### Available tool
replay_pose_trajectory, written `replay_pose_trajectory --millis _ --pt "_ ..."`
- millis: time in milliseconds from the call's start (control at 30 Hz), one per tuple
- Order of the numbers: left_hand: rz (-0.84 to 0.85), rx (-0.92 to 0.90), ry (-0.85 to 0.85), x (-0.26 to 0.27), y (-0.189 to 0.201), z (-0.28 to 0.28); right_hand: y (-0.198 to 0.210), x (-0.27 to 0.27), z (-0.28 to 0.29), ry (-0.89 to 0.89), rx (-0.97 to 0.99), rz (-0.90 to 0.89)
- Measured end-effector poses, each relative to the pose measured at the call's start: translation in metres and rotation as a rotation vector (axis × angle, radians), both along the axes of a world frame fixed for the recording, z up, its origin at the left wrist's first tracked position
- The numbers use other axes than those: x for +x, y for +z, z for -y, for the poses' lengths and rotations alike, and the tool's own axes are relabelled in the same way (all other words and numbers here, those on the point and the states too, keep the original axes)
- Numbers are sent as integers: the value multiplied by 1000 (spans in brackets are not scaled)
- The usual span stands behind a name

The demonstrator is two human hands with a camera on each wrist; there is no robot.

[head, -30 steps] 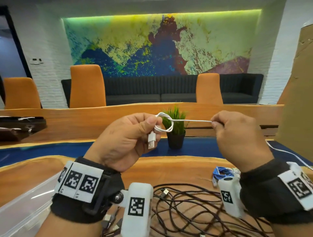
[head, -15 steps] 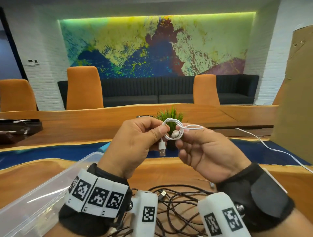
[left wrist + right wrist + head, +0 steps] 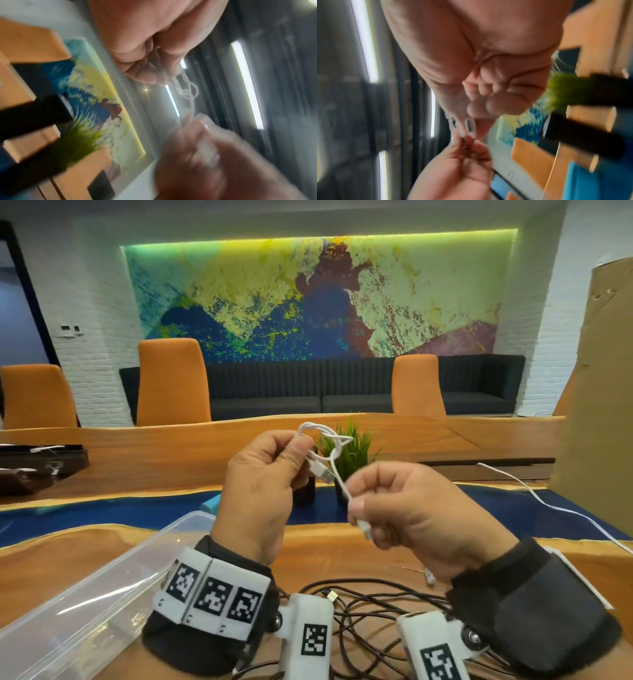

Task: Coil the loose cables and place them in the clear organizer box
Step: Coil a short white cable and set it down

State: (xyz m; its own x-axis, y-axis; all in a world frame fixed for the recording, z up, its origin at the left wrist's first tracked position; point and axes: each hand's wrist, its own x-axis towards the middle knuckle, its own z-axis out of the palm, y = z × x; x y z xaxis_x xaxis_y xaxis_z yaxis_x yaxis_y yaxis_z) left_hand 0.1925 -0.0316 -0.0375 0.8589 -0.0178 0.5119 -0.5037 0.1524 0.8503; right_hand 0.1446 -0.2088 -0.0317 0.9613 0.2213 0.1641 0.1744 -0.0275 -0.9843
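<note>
A short white cable (image 3: 327,440) wound into small loops is held up above the table. My left hand (image 3: 267,484) pinches the loops between thumb and fingers, with its USB plug (image 3: 322,472) hanging below. My right hand (image 3: 404,508) pinches the cable's free end, whose small plug (image 3: 365,529) sticks out under the fingers. In the left wrist view the loops (image 3: 187,88) hang blurred below the fingertips. The clear organizer box (image 3: 102,587) lies open at lower left. A tangle of dark cables (image 3: 370,611) sprawls on the table beneath both wrists.
A small potted grass plant (image 3: 349,453) stands just behind the hands. Another white cable (image 3: 548,505) trails across the blue strip at right. A cardboard sheet (image 3: 596,392) leans at far right. Orange chairs (image 3: 171,381) and a dark sofa (image 3: 342,385) line the far side.
My right hand came in from the right to the loops, then drew down and toward me with the cable's free end. The left hand kept holding the loops.
</note>
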Motion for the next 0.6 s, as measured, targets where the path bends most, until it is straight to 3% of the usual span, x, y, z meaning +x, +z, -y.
replay_pose_trajectory --millis 67,133,267,333,467,533,600 --pt "-204 -250 -158 3 3 -5 0 -2 -1 -56 -313 99" --pt "-345 -353 -322 1 6 -7 -3 0 -1 -145 -451 174" --pt "-436 -140 -544 -5 6 -7 -4 6 4 -323 -407 271" --pt "-454 -107 -542 -4 6 -7 2 4 10 -285 -427 251" --pt "-406 -179 -366 2 9 -14 13 -5 23 40 -288 130" --pt "-364 -150 -330 1 11 -18 15 -5 26 73 -181 102" --pt "-366 -156 -392 -2 13 -20 10 -1 23 -5 -229 97"
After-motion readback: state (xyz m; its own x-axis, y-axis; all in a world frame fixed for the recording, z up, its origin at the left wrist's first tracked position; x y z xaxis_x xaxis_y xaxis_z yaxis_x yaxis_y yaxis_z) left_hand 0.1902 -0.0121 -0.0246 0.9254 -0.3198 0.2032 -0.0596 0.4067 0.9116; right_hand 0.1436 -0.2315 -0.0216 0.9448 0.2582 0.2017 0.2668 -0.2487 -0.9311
